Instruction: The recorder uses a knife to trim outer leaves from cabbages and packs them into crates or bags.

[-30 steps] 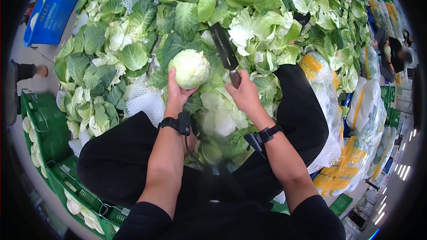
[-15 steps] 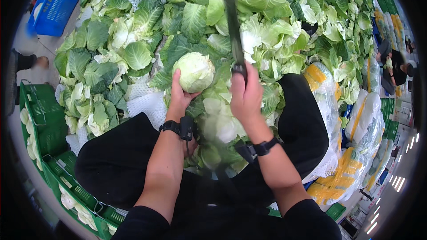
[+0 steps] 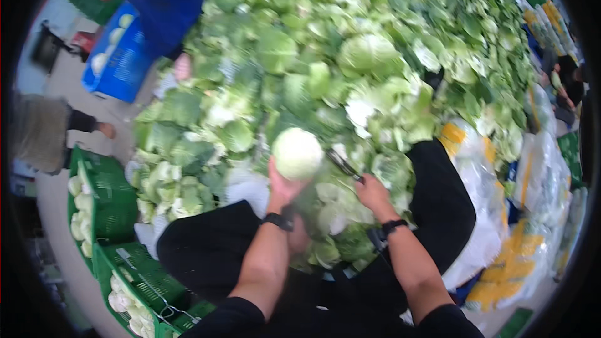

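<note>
A pale, trimmed cabbage (image 3: 298,154) rests in my left hand (image 3: 283,186), whose fingers cup its lower left side. My right hand (image 3: 374,195) grips a dark knife (image 3: 343,164), its blade slanting up and left toward the cabbage's right side. Blur hides whether the blade touches it. Around and beyond both hands spreads a heap of loose green cabbage leaves (image 3: 275,50). A larger leafy cabbage (image 3: 369,56) lies on that heap past my right hand.
Green crates (image 3: 116,197) with pale cabbages stand at left. A blue crate (image 3: 119,56) holds more at the far left, beside a person in blue clothing (image 3: 159,0). Plastic-wrapped bundles with yellow bands (image 3: 510,263) lie at right. My black-clad legs flank the leaves.
My view has shifted, so the scene sits farther right and lower. The knife has come down from upright to beside the cabbage. A person in blue now shows at the far left.
</note>
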Demonstrator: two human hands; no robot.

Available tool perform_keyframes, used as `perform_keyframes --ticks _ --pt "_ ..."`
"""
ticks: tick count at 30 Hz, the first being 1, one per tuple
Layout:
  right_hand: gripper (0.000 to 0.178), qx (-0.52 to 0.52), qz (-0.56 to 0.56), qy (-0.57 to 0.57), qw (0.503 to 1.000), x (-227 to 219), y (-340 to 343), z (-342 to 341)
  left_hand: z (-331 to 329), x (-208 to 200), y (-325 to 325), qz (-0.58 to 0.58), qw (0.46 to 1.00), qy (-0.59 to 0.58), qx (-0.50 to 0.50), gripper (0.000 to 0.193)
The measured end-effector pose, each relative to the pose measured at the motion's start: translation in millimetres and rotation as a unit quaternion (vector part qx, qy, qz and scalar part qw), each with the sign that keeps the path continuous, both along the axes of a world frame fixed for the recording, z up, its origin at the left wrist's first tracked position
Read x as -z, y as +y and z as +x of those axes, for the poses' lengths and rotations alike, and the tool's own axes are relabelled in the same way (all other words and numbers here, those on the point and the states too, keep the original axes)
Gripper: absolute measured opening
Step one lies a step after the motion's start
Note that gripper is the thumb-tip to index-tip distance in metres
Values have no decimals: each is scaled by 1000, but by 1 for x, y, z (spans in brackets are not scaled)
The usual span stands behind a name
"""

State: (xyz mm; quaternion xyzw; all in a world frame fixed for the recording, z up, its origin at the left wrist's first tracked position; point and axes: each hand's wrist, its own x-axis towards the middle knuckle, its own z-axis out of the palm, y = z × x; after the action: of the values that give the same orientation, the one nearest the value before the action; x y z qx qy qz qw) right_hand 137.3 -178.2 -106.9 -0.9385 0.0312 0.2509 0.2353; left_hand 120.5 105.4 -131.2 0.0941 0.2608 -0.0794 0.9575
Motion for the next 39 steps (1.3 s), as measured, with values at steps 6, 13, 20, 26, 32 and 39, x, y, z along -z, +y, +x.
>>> perform_keyframes --ticks 6,13,20,26,32,39 --pt "71 133 391 -38 910 -103 7 -13 4 -88 -18 47 989 -134 49 89" --pt "57 186 680 23 709 -199 13 -39 -29 -193 -40 110 948 -205 219 88" --pt "49 -60 310 -222 923 -248 -21 -82 -63 -197 -106 -8 970 -228 78 69" --pt "43 -58 341 -347 872 -259 -34 -118 -71 -174 -125 -72 960 -252 101 70" --pt "27 -35 315 -365 875 -236 -35 -117 -70 -155 -129 -14 975 -204 82 74" --pt "36 -18 523 -28 852 -259 -41 -116 -60 -158 -117 9 976 -208 68 78"
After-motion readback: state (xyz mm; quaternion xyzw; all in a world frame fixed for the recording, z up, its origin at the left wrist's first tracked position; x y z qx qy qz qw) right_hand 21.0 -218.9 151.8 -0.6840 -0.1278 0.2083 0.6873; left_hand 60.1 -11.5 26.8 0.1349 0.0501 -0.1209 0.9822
